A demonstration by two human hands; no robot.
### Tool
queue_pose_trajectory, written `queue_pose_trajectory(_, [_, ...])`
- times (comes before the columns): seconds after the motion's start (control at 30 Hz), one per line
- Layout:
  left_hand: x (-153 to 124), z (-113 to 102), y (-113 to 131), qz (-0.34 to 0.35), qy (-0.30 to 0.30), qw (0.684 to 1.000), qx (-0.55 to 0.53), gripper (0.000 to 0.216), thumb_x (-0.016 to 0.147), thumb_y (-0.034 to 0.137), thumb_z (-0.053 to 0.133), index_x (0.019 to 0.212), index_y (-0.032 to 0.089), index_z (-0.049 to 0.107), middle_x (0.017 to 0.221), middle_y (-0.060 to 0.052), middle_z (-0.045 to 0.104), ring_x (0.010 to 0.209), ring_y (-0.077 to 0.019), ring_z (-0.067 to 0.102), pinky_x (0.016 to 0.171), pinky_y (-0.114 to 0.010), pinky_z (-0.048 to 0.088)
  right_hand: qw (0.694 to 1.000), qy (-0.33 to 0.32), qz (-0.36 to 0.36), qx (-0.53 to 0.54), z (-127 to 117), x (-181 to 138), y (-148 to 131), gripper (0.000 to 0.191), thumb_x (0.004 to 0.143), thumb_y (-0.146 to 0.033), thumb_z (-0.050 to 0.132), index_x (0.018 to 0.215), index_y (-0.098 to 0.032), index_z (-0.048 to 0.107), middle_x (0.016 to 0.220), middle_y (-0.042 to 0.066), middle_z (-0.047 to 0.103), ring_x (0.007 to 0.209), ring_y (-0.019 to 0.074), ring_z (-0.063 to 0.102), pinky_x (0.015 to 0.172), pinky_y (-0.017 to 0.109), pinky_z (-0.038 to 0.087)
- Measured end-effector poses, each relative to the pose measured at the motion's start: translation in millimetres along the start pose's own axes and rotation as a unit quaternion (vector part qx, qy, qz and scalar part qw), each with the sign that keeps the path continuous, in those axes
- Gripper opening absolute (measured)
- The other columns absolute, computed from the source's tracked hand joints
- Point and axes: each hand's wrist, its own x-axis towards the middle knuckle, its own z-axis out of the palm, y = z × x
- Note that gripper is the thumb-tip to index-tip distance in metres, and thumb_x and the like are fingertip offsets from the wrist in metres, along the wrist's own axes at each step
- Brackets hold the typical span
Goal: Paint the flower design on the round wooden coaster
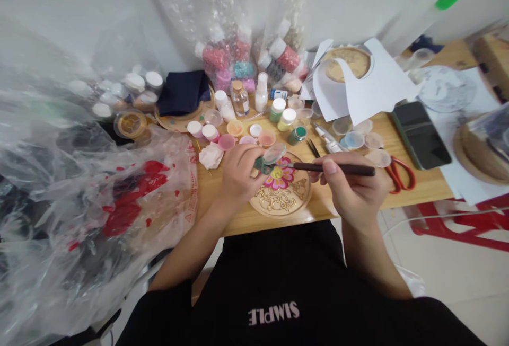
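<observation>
My left hand (242,174) is closed on a small see-through cup (260,164) with green stuff in it, tilted toward the right. A round lid (275,151) stands up at the cup's rim. Between thumb and fingers, my right hand (353,189) grips a dark-handled spatula (334,168), held level, its thin metal end at the cup's mouth. Below both hands lies a round wooden disc (274,211) bearing gold raised scrollwork and a pink flower (284,178) with a yellow middle. The left hand hides part of the disc's left side.
Behind the disc stand an open jar of green (298,134), white-capped jars (287,119) and small colour cups (266,138). Tweezers (313,148), red-handled scissors (401,175) and a phone (421,134) lie to the right. A crumpled tissue (210,156) and plastic bags (159,192) are left.
</observation>
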Motion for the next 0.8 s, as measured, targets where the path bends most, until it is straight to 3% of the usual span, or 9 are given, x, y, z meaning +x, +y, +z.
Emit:
queue_pose_trajectory(0.37, [-1.0,-0.1,1.1,-0.011,-0.005,1.0,-0.012,0.026,0.078,0.016,0.067,0.101,0.022,0.057,0.096,-0.005,0.069,0.091,-0.0205,0.065,0.077,-0.037,0.053,0.997,-0.001,0.057,0.046,4.1,2.4,10.8,0.013,0.087,-0.032,0.066,0.084,-0.02,0.069,0.062,-0.001,0.069,0.055,0.0138,0.067,0.048,0.025,0.051])
queue_pose_trajectory(0.5, [-0.3,-0.6,0.9,-0.014,-0.008,1.0,-0.014,0.025,0.078,0.016,0.068,0.1,0.022,0.057,0.096,-0.005,0.07,0.091,-0.0205,0.066,0.077,-0.037,0.054,0.997,0.026,0.041,0.063,2.3,3.3,6.8,0.008,0.086,-0.027,0.067,0.084,-0.02,0.07,0.067,-0.001,0.07,0.054,0.0127,0.066,0.047,0.025,0.051])
queue_pose_trajectory(0.8, [-1.9,1.5,-0.8,-0.006,0.004,1.0,-0.014,0.025,0.079,0.019,0.067,0.101,0.023,0.055,0.095,-0.005,0.069,0.09,-0.0209,0.066,0.075,-0.038,0.054,0.999,-0.011,0.024,0.024,3.2,0.1,8.9,0.005,0.086,-0.021,0.066,0.088,-0.021,0.07,0.072,-0.001,0.071,0.058,0.0119,0.066,0.053,0.025,0.052])
